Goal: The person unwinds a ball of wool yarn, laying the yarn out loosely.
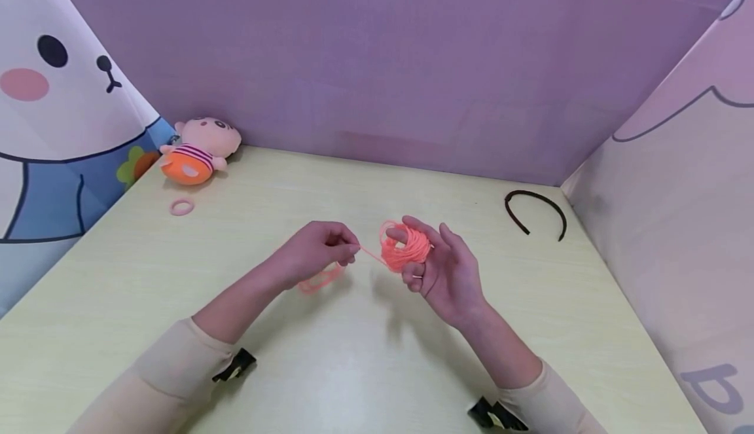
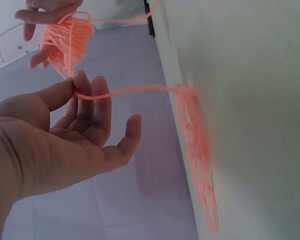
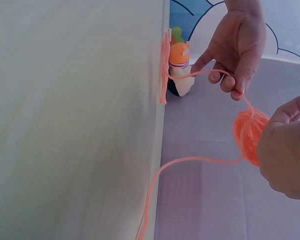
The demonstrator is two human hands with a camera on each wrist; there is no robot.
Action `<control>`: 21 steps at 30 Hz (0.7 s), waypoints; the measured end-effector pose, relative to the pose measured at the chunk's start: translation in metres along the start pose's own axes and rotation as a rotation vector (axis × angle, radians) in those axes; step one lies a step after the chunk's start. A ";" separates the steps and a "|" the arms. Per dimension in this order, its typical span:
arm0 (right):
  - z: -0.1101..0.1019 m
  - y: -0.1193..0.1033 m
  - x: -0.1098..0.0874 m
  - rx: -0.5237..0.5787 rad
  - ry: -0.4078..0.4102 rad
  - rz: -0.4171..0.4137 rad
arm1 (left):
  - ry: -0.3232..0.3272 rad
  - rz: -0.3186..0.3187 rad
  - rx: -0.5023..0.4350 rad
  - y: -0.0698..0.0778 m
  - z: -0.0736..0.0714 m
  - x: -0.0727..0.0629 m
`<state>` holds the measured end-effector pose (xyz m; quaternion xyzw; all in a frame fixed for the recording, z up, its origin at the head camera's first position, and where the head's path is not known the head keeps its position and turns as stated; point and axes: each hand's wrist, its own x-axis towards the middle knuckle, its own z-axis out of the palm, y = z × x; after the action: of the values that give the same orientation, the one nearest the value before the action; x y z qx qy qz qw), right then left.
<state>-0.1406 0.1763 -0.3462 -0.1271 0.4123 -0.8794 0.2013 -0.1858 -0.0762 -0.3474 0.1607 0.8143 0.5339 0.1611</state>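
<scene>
A bundle of coral-pink yarn (image 1: 409,251) is looped around fingers of my right hand (image 1: 453,283), which holds it above the table with the palm turned up. Fingertips poke out through the loops. To its left, my left hand (image 1: 321,251) pinches a yarn strand between thumb and fingertips, drawn taut to the bundle. From that pinch, the strand runs on to a loose heap of the same yarn (image 2: 192,130) on the table, partly behind the left hand in the head view. In the right wrist view, another yarn strand (image 3: 190,159) trails from the bundle across the tabletop.
On the pale table (image 1: 330,368), a plush doll (image 1: 200,149) lies at the back left, with a pink ring (image 1: 182,207) in front of it. A dark headband (image 1: 536,196) lies at the back right. Fabric panels (image 1: 377,74) enclose the back and sides.
</scene>
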 end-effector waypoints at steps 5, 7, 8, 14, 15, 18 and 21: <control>-0.001 0.000 0.000 0.010 -0.027 -0.007 | 0.059 0.024 -0.001 -0.004 -0.012 0.003; -0.002 0.000 -0.001 0.020 -0.040 -0.009 | 0.081 0.026 0.007 -0.004 -0.016 0.004; -0.002 0.000 -0.001 0.027 -0.045 -0.010 | 0.090 0.022 0.008 -0.004 -0.018 0.004; -0.002 0.000 -0.001 0.059 -0.066 -0.010 | 0.137 -0.001 0.009 -0.003 -0.026 0.003; -0.002 0.000 0.000 0.060 -0.063 -0.008 | 0.145 -0.005 0.009 -0.003 -0.027 0.004; -0.002 0.000 0.000 0.053 -0.051 -0.004 | 0.167 -0.010 0.011 -0.006 -0.030 0.005; -0.002 0.000 0.000 0.044 -0.045 -0.001 | 0.192 -0.017 0.020 -0.007 -0.033 0.005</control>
<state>-0.1411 0.1772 -0.3474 -0.1425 0.3883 -0.8853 0.2127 -0.2052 -0.1036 -0.3414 0.1034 0.8327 0.5372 0.0852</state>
